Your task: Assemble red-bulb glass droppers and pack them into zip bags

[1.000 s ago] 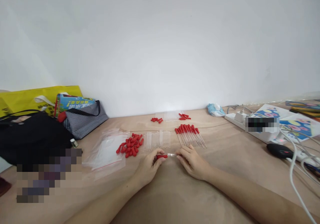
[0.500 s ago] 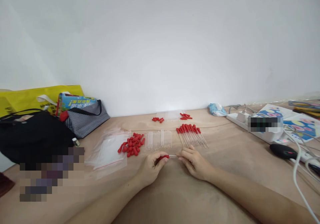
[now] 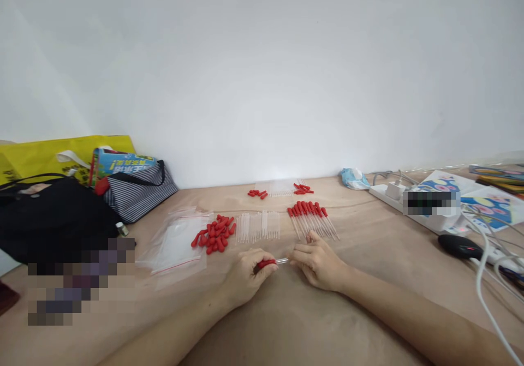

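My left hand (image 3: 245, 276) is closed around the red rubber bulb (image 3: 268, 263) of a dropper. A clear glass tube (image 3: 281, 261) sticks out of that bulb to the right. At the tube's far end, the fingers of my right hand (image 3: 315, 262) are pinched together, hiding the tip. Just beyond the right hand lies a row of red-bulbed droppers (image 3: 313, 219), side by side. Bare glass tubes (image 3: 258, 227) lie in a row beyond the left hand. Left of them is a pile of loose red bulbs (image 3: 215, 233).
Clear zip bags (image 3: 176, 246) lie left of the bulb pile. More tubes (image 3: 280, 189) and small red bulbs (image 3: 303, 189) are near the wall. A black bag (image 3: 53, 219) and a striped bag (image 3: 141, 189) stand left; a power strip (image 3: 426, 213) and cables are right.
The left hand's bulb has tilted and shows more between the fingers. The glass tube now slants slightly up to the right. My right hand has barely moved.
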`<action>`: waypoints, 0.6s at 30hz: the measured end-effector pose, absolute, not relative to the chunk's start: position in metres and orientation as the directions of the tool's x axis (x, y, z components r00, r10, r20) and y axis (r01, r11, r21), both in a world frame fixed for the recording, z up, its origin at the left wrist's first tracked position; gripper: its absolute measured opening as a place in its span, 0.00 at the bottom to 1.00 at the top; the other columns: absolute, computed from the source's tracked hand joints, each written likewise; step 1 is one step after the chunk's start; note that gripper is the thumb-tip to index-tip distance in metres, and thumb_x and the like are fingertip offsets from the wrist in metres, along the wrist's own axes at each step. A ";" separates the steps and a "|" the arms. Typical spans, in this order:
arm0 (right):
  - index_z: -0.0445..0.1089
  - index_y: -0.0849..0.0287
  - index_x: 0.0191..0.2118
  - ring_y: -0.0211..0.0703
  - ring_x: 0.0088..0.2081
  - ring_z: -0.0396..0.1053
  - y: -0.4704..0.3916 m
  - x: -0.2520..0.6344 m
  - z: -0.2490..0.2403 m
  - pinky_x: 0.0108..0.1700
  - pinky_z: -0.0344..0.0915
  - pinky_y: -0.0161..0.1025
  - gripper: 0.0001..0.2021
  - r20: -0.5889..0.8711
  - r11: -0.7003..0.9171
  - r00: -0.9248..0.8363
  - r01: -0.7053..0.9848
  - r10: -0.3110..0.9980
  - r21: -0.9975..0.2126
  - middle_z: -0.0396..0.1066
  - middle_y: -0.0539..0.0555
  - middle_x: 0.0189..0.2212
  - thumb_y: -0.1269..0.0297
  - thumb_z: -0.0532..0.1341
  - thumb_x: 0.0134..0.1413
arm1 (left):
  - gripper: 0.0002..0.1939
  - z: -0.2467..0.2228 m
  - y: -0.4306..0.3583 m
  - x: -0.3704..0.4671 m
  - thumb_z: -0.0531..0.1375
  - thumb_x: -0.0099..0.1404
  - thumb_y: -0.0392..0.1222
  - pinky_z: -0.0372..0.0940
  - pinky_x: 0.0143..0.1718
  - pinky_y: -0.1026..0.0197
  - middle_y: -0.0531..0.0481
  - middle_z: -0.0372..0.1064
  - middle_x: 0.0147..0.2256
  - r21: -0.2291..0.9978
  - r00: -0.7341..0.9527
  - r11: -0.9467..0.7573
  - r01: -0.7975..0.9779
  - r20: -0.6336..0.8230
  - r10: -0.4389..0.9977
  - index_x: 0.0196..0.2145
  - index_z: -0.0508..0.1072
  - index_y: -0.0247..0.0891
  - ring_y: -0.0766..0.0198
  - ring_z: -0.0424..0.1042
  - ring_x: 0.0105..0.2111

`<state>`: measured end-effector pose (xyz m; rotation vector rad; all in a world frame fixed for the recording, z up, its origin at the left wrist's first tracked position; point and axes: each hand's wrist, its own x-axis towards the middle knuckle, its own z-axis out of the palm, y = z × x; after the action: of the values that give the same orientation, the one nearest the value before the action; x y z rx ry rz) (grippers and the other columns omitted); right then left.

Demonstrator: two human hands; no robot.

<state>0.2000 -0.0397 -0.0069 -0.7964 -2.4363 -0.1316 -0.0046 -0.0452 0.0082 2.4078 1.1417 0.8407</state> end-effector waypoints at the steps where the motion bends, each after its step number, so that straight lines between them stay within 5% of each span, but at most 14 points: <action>1: 0.66 0.59 0.30 0.34 0.21 0.56 -0.040 0.199 -0.007 0.34 0.46 0.38 0.12 0.549 0.817 -0.664 0.574 0.507 -0.060 0.67 0.50 0.23 0.75 0.46 0.52 | 0.08 0.008 -0.045 -0.005 0.54 0.59 0.40 0.58 0.27 0.65 0.53 0.66 0.22 0.518 0.508 -0.623 0.586 0.364 0.781 0.26 0.71 0.37 0.66 0.64 0.24; 18: 0.63 0.61 0.30 0.37 0.25 0.58 -0.042 0.182 -0.014 0.35 0.48 0.36 0.11 0.561 0.828 -0.641 0.539 0.524 -0.157 0.66 0.52 0.24 0.73 0.44 0.55 | 0.11 0.008 -0.047 -0.005 0.50 0.62 0.39 0.58 0.26 0.66 0.52 0.64 0.22 0.437 0.592 -0.704 0.560 0.384 0.709 0.26 0.69 0.36 0.66 0.64 0.24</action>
<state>0.1825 -0.0421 -0.0142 -0.7764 -2.3968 -0.0326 -0.0052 -0.0467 0.0081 2.5526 1.0414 0.7914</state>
